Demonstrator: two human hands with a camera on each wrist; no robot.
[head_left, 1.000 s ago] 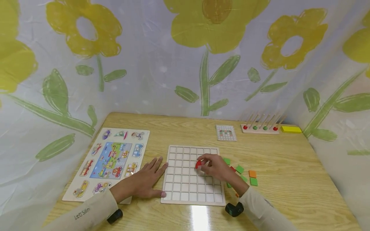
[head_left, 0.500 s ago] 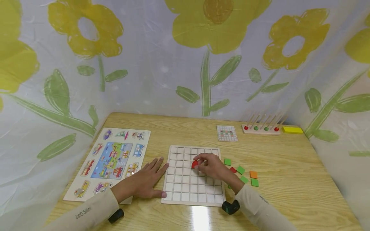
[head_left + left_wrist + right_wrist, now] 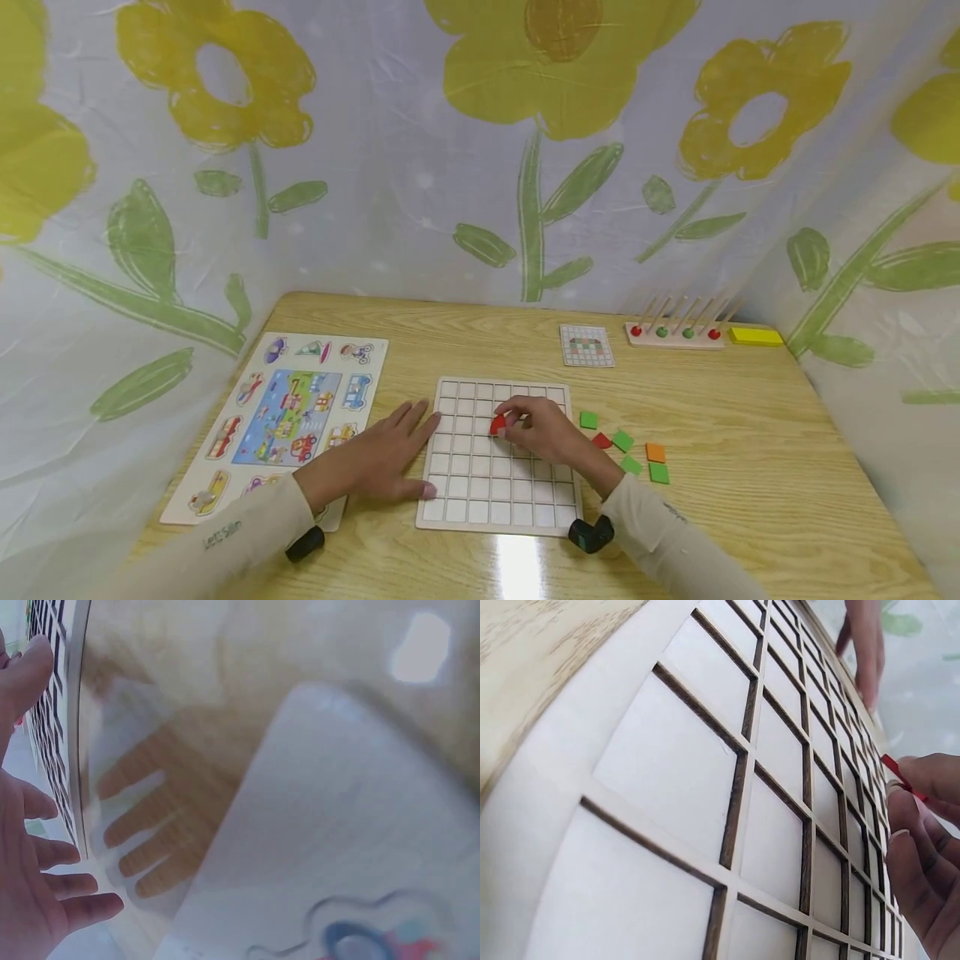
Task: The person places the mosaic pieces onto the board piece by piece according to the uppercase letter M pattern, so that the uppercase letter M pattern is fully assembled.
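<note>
Red showed between the thumb and fingers of the right hand (image 3: 540, 429), whose grip was pinched on a small red tile (image 3: 498, 425). The tile was over the upper middle of a pale wooden grid board (image 3: 481, 488), held tilted; whether it touched the board could not be told. The left hand (image 3: 390, 457) lay at the board's left side, its grip released, fingers spread and thumb at the board's lower left edge.

Just right of the board, a second red tile (image 3: 602, 440), four green tiles (image 3: 658, 472) and an orange tile (image 3: 656, 452) lay loose on the wood-grained surface (image 3: 750, 425). Beyond the board was a printed pattern card (image 3: 587, 357), and to its right stood a peg stand (image 3: 675, 340) with red and green beads (image 3: 662, 332), just beside a yellow block (image 3: 755, 337). At the left, partly covered by the left sleeve (image 3: 232, 542), lay a vehicle puzzle (image 3: 288, 417).
</note>
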